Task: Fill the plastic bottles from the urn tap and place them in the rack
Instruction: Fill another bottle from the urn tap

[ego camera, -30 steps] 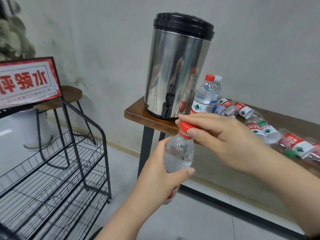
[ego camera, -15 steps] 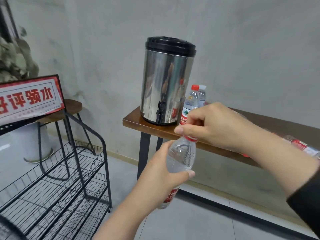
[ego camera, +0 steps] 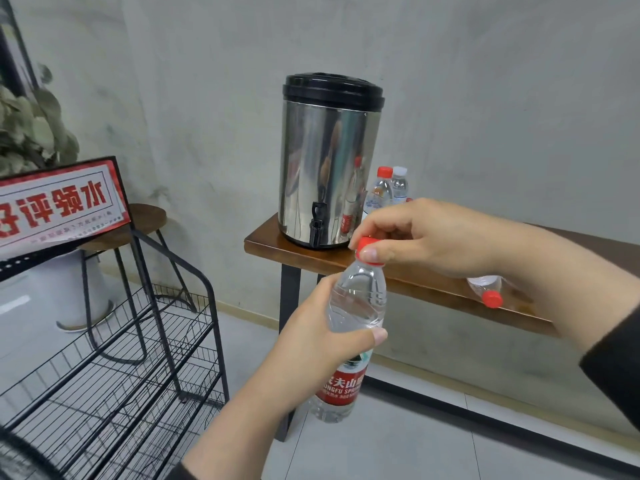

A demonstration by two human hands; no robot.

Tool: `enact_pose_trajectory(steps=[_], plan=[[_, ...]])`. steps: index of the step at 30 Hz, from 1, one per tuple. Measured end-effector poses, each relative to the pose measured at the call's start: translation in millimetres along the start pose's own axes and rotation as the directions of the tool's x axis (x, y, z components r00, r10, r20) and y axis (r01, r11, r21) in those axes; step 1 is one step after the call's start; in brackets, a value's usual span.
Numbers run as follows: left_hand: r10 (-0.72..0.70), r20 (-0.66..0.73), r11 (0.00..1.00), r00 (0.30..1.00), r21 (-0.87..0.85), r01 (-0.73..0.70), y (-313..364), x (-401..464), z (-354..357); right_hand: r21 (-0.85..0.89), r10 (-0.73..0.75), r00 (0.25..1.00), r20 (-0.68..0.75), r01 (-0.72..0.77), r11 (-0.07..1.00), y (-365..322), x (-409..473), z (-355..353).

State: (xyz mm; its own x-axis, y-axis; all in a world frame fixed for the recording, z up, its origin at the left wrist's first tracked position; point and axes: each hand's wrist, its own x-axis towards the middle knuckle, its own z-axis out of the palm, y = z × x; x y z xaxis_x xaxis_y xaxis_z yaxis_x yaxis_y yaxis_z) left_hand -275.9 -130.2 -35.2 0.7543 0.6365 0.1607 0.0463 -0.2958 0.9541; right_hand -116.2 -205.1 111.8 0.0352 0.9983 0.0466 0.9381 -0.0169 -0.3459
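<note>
My left hand [ego camera: 311, 344] grips the middle of a clear plastic bottle [ego camera: 356, 306] with a red label, held upright in front of the table. My right hand [ego camera: 426, 237] pinches its red cap [ego camera: 369, 251] between thumb and fingers. The steel urn [ego camera: 329, 161] with a black lid stands at the left end of the wooden table [ego camera: 270, 249], its black tap [ego camera: 317, 223] facing me. Two more bottles [ego camera: 386, 188] stand right of the urn. Another bottle [ego camera: 485, 289] lies on the table under my right wrist. The black wire rack [ego camera: 121, 358] stands at lower left.
A red and white sign [ego camera: 59, 202] tops the rack. Behind it are a round wooden stool [ego camera: 145, 218], a white pot [ego camera: 65, 285] and a leafy plant [ego camera: 31, 126]. A grey wall runs behind everything and the floor is pale tile.
The view has tilted upward, so the urn and table sit lower in frame. My right hand stays on the red cap, fingers shifted round it. The bottles lying on the table are mostly hidden now.
</note>
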Motion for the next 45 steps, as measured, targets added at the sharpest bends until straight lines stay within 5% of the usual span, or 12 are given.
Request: enact_pose_trajectory(steps=[7,12,25,36,45], plan=[[0.048,-0.149,0.992,0.988,0.120,-0.030,1,9,8,-0.087,0.094,0.953,-0.290,-0.124,0.988,4,9,16],[0.007,-0.012,0.999,1.000,0.053,-0.006,3,15,1,-0.060,0.030,0.992,-0.125,-0.037,0.997,14,-2,5],[0.136,-0.141,0.973,0.981,0.207,-0.106,-4,66,65,0.050,0.233,0.901,-0.366,-0.231,0.972,63,-8,12],[0.074,-0.070,0.997,0.995,0.017,-0.073,18,155,101,-0.038,0.344,0.880,-0.328,-0.376,0.926,137,29,-38],[-0.008,-0.248,0.986,0.969,0.157,0.049,-4,208,77,-0.138,0.345,0.874,-0.342,-0.410,0.902,215,104,-65]])
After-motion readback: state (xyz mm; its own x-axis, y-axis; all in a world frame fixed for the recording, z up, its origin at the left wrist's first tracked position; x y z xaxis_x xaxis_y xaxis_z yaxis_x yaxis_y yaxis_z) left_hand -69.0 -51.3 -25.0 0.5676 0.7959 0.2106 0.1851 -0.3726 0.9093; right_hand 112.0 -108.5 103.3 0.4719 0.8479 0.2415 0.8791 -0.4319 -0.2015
